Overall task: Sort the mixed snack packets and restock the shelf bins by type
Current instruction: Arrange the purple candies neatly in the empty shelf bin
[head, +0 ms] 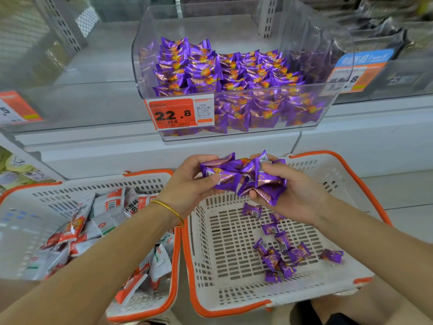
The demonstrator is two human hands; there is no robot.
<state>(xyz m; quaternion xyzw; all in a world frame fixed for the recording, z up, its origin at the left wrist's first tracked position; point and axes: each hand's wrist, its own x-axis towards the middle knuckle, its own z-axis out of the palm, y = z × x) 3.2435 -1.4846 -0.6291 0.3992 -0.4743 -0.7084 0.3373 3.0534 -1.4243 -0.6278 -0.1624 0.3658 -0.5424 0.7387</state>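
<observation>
Both hands hold a bunch of purple snack packets (246, 177) above the right basket. My left hand (189, 184), with a gold bangle at the wrist, grips the left part of the bunch. My right hand (288, 191) cups and grips the right part. Below them, the white basket with orange rim (199, 266) holds several loose purple packets (281, 252). Straight ahead on the shelf, a clear plastic bin (337, 66) is stacked with rows of the same purple packets (225, 71). Its front carries an orange price tag (173, 113) reading 22.8.
A second white and orange basket (28, 219) at the left holds several white and red snack packets (103, 219). Other clear bins flank the purple one, with dark packets (384, 34) at the upper right. The white shelf ledge (117, 151) runs just behind the baskets.
</observation>
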